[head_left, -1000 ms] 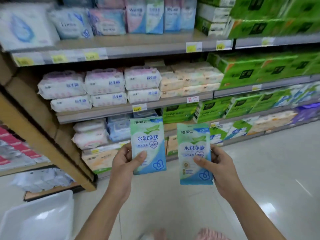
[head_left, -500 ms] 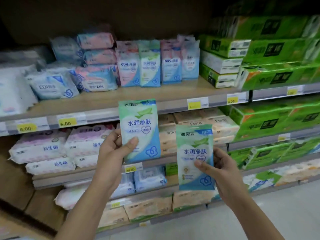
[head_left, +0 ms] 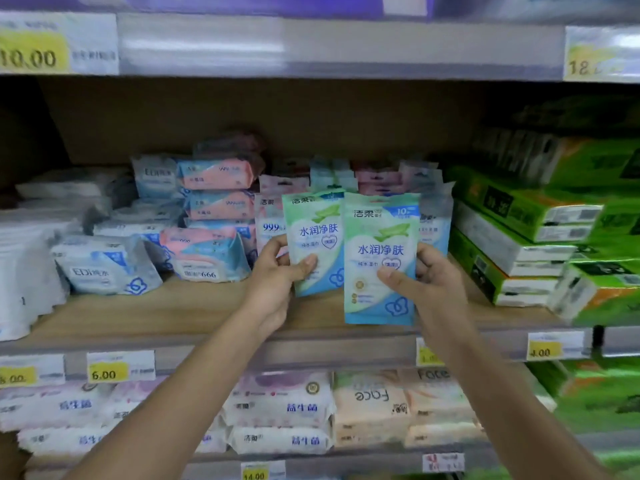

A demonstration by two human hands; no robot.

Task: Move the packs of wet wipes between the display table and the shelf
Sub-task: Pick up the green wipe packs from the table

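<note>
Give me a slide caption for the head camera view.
Left hand holds the left pack, right hand the right pack, both upright before the shelf.

Two hands up: left hand [head_left: 273,282], right hand [head_left: 433,289]. Two green-and-blue wet-wipe packs, one apiece: left pack [head_left: 311,237], right pack [head_left: 379,237]. Three shelf rails in shot: top rail [head_left: 346,46], middle rail [head_left: 311,351], bottom rail [head_left: 346,465]. Price tags [head_left: 107,370]: two up top, four in the middle, two down low. Two blue EDI packs [head_left: 104,268]. Pink-and-blue packs [head_left: 214,174]: at least three, and blur hides any more. Two peach Face packs [head_left: 370,396].
</note>
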